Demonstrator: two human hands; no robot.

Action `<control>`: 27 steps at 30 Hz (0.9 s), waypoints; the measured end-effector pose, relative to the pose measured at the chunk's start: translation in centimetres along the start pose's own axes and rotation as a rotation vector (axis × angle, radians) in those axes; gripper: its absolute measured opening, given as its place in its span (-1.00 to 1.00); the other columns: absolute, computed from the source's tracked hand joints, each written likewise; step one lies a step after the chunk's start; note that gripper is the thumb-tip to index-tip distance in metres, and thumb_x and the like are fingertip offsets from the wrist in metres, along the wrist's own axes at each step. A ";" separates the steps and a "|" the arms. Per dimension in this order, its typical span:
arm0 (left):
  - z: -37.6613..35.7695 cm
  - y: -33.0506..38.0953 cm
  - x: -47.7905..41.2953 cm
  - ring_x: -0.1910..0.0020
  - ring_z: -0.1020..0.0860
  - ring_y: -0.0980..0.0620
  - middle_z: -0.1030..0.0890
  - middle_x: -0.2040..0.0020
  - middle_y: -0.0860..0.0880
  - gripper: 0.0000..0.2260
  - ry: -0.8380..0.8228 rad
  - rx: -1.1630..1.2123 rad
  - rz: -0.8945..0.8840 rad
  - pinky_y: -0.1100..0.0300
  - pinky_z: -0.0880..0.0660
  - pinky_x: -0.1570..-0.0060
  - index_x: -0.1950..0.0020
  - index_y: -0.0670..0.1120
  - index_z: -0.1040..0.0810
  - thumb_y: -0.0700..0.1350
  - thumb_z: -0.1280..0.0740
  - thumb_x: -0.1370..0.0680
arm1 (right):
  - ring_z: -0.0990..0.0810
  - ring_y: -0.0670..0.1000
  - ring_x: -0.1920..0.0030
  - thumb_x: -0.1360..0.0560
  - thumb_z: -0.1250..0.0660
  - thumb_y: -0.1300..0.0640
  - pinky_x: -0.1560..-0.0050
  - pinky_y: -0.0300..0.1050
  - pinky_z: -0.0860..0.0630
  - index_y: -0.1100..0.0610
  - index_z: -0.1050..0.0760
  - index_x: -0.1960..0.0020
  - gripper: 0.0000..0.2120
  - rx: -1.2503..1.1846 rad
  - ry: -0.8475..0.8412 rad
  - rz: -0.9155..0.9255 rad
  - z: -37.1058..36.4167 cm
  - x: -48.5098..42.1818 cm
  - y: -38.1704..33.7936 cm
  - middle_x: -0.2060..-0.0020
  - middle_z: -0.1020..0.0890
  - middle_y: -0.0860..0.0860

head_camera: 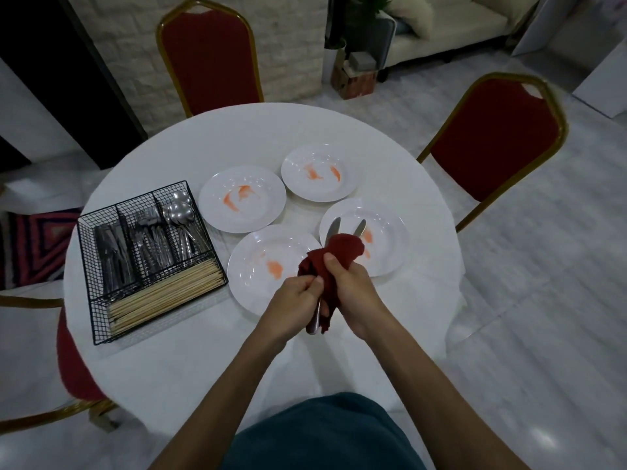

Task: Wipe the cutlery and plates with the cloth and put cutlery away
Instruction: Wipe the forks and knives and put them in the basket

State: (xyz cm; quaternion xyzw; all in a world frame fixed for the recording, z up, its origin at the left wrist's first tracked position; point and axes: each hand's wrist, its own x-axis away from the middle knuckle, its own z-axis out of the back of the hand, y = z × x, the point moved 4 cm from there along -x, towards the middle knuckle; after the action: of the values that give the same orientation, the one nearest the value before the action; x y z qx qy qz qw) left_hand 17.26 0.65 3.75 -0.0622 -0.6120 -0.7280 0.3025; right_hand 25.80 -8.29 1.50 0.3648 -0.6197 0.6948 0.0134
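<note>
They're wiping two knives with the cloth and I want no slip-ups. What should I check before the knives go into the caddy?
1. Grip on knives: ok, left hand holds the handle end.
2. Red cloth round them: ok, right hand grips it.
3. Blades clean: cannot tell, only the tips show.
4. Wire caddy within reach: ok, it stands at the left on the table.
5. Plates wiped: not ok, all four carry orange smears.

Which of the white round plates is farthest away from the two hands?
The white round plate at the very back, behind the others. The other three sit nearer the left hand and right hand.
</note>
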 end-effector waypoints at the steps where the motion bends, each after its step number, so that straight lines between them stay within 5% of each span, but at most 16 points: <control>1: 0.2 0.1 -0.1 0.27 -0.63 -0.04 -0.70 0.30 0.00 -0.59 -0.012 -0.056 -0.007 0.13 -0.51 0.19 0.14 -0.17 -0.61 0.02 -0.13 -0.70 | -0.74 0.13 0.16 -0.69 -0.22 0.04 0.05 0.07 -0.65 0.22 -0.63 -0.10 -0.70 -0.004 0.001 0.003 0.1 0.0 0.0 0.10 -0.75 0.16; 6: 2.8 -0.2 -0.8 0.21 -0.66 0.05 -0.72 0.17 0.04 -0.65 0.063 -0.217 -0.004 0.19 -0.50 0.17 0.04 -0.06 -0.69 0.00 -0.14 -0.69 | -0.69 0.24 0.13 -0.68 -0.26 0.06 -0.02 0.23 -0.65 0.23 -0.59 -0.15 -0.75 -0.010 0.074 -0.013 1.4 0.0 -0.7 0.08 -0.72 0.24; 9: 3.5 -0.2 -1.1 0.26 -0.66 0.05 -0.72 0.16 0.00 -0.68 0.090 -0.134 0.019 0.19 -0.50 0.21 0.02 -0.07 -0.67 -0.03 -0.14 -0.69 | -0.69 0.22 0.27 -0.68 -0.25 0.07 0.19 0.13 -0.66 0.26 -0.57 -0.14 -0.74 -0.038 0.013 -0.051 0.6 0.9 -0.8 0.22 -0.71 0.23; 12: 3.5 0.5 -1.3 0.21 -0.67 0.02 -0.71 0.15 -0.01 -0.65 0.165 -0.118 -0.017 0.07 -0.56 0.12 0.05 -0.09 -0.66 0.06 -0.15 -0.68 | -0.65 0.18 0.37 -0.69 -0.24 0.08 0.35 0.04 -0.61 0.28 -0.55 -0.15 -0.74 -0.029 -0.059 -0.064 -0.6 1.9 -0.7 0.31 -0.67 0.21; 17: 4.0 0.2 -1.4 0.16 -0.63 -0.15 -0.64 0.23 -0.15 -0.58 0.260 -0.009 -0.008 -0.18 -0.58 -0.03 0.17 -0.15 -0.58 0.22 -0.28 -0.50 | -0.68 0.17 0.32 -0.68 -0.26 0.07 0.26 0.05 -0.62 0.20 -0.59 -0.10 -0.78 0.042 -0.214 -0.070 -2.0 3.0 0.0 0.29 -0.70 0.16; 22: 6.6 -0.5 -1.9 0.13 -0.61 -0.01 -0.70 0.12 -0.05 -0.82 0.296 0.179 0.052 0.15 -0.51 0.15 0.07 -0.11 -0.69 -0.08 -0.34 -0.62 | -0.67 0.02 0.33 -0.66 -0.31 0.02 0.27 -0.08 -0.61 0.15 -0.58 -0.09 -0.80 0.156 -0.266 -0.129 -2.1 4.0 0.9 0.31 -0.69 0.03; 27: 9.2 -1.3 -2.3 0.17 -0.57 0.05 -0.67 0.14 -0.02 -0.83 0.431 0.240 0.062 0.19 -0.49 0.18 0.09 -0.09 -0.67 -0.10 -0.33 -0.63 | -0.64 0.01 0.27 -0.66 -0.30 -0.02 0.20 -0.07 -0.60 0.17 -0.54 -0.18 -0.73 0.206 -0.354 -0.186 -2.9 5.5 2.6 0.17 -0.67 0.07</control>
State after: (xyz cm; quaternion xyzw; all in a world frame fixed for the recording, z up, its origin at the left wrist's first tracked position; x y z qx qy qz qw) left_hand 15.88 10.06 3.87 0.1123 -0.6132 -0.6371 0.4533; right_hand 19.08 -8.74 2.27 0.5361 -0.5017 0.6754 -0.0688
